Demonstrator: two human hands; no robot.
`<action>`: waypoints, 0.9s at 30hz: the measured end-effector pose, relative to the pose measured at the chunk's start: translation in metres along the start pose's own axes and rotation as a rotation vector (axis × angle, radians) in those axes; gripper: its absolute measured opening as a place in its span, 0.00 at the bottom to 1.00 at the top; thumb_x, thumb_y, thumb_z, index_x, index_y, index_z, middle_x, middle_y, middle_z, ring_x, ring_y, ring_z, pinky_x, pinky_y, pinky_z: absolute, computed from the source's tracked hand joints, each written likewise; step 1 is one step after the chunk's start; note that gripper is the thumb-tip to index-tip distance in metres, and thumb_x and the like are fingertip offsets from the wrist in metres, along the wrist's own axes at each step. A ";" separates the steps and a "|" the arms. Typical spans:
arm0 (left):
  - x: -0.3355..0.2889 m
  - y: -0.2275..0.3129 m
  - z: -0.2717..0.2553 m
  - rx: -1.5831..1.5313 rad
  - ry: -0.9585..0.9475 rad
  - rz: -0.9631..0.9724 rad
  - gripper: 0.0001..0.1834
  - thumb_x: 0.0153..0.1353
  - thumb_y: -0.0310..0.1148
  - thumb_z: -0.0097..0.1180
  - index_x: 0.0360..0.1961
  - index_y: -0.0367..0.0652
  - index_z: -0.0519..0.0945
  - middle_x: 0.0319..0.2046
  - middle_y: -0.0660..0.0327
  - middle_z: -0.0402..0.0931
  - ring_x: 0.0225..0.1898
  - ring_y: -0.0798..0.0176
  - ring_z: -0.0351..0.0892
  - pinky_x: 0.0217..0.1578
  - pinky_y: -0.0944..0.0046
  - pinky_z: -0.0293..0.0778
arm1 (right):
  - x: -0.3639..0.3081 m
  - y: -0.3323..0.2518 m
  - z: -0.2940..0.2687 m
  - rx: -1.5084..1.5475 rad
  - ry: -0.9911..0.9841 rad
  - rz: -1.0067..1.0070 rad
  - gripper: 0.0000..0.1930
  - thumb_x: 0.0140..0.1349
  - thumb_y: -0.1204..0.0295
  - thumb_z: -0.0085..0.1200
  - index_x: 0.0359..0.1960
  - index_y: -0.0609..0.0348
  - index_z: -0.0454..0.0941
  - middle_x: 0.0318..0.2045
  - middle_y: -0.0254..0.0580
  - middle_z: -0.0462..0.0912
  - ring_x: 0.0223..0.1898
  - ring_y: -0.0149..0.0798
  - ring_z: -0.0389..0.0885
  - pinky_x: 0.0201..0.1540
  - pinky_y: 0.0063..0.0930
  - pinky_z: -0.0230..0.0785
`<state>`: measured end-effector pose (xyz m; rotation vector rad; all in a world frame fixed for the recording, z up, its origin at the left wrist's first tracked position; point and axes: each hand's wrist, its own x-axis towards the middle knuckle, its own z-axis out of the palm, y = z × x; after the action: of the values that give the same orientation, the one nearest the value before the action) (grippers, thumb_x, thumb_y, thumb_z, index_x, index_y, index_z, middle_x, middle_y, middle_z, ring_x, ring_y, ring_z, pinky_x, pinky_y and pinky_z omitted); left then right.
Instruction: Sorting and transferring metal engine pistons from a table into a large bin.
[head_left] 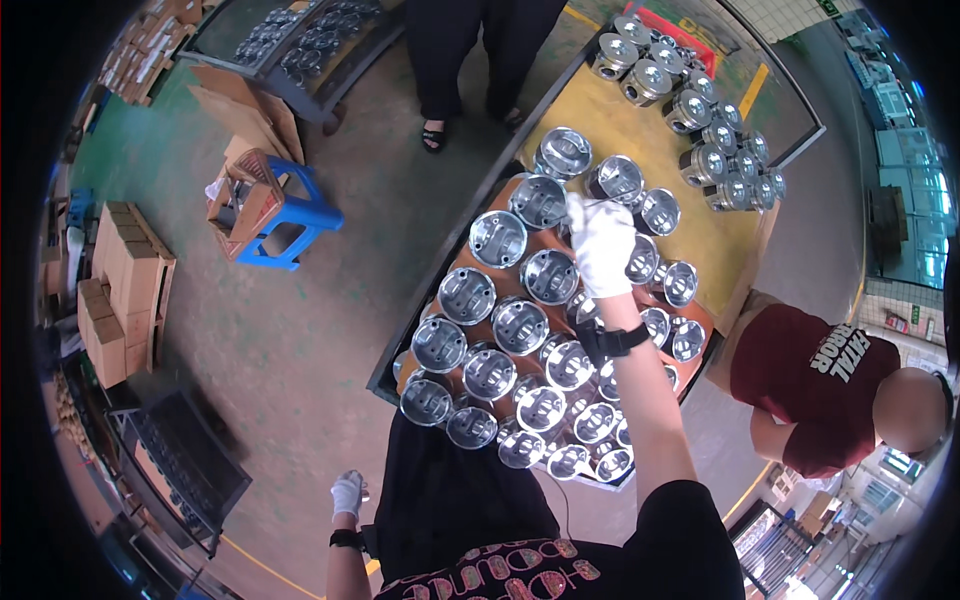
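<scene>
Right hand down among the pistons, left hand low at your side

Your white-gloved right hand [603, 245] is over the upper part of the cluster of shiny metal pistons [468, 296] at the centre of the frame. Its fingers are bent at the rims of the pistons around it, but you cannot tell from here whether they grip one or only touch it. A black wristband [612, 342] circles that wrist, and your forearm crosses above the cluster's right side.

Your left hand [348, 493], also in a white glove, hangs at the lower left of centre, well apart from the pistons. Its fingers look curled; whether they hold anything is too small to tell.

The pistons before you stand close together on an orange-brown sheet [508, 281], most with their round open ends facing up. Beyond them, a yellow surface [610, 125] runs to the upper right, where another group of pistons [708, 165] stands near a red crate [672, 28].

At the top, a person in dark trousers [445, 60] stands beside the table. At the right, someone in a dark red shirt [800, 375] is near its edge. A blue stool [300, 215] bears an open carton at the upper left, and stacked cardboard boxes [130, 265] sit at the far left.
</scene>
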<state>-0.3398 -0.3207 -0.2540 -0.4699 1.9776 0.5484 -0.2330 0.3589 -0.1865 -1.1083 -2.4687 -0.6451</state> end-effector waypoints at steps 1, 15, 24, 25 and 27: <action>-0.001 0.003 0.001 -0.010 0.008 0.019 0.16 0.67 0.37 0.46 0.45 0.37 0.77 0.28 0.56 0.81 0.24 0.60 0.81 0.25 0.61 0.78 | 0.000 -0.006 0.001 -0.116 -0.032 -0.042 0.33 0.70 0.44 0.38 0.26 0.67 0.75 0.21 0.53 0.75 0.21 0.44 0.74 0.21 0.33 0.67; -0.003 0.008 -0.006 0.020 0.034 -0.046 0.15 0.67 0.38 0.46 0.45 0.39 0.77 0.26 0.54 0.80 0.22 0.60 0.80 0.23 0.61 0.77 | -0.010 0.072 0.017 0.284 -0.056 0.327 0.13 0.69 0.64 0.47 0.35 0.54 0.84 0.22 0.40 0.84 0.26 0.46 0.81 0.33 0.42 0.72; -0.005 0.010 -0.006 0.024 0.019 0.002 0.16 0.68 0.40 0.48 0.47 0.38 0.74 0.26 0.53 0.79 0.21 0.57 0.79 0.24 0.57 0.80 | 0.006 0.038 0.007 0.119 -0.008 0.283 0.19 0.65 0.57 0.54 0.20 0.56 0.79 0.18 0.47 0.78 0.22 0.48 0.76 0.33 0.38 0.68; -0.004 0.011 -0.004 0.013 0.019 -0.002 0.16 0.68 0.40 0.48 0.47 0.38 0.74 0.26 0.53 0.79 0.21 0.57 0.79 0.24 0.58 0.80 | 0.004 0.042 0.014 0.113 -0.007 0.284 0.19 0.65 0.57 0.54 0.20 0.56 0.79 0.18 0.47 0.78 0.22 0.48 0.76 0.33 0.38 0.68; -0.002 0.010 -0.003 0.002 0.022 -0.009 0.16 0.68 0.40 0.48 0.47 0.38 0.74 0.26 0.53 0.79 0.21 0.57 0.79 0.24 0.58 0.80 | 0.001 0.044 0.024 0.140 -0.071 0.145 0.22 0.65 0.54 0.54 0.18 0.55 0.79 0.16 0.47 0.77 0.22 0.47 0.77 0.34 0.36 0.68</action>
<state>-0.3464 -0.3141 -0.2492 -0.4853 1.9956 0.5380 -0.2037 0.3981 -0.1945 -1.2604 -2.4218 -0.3907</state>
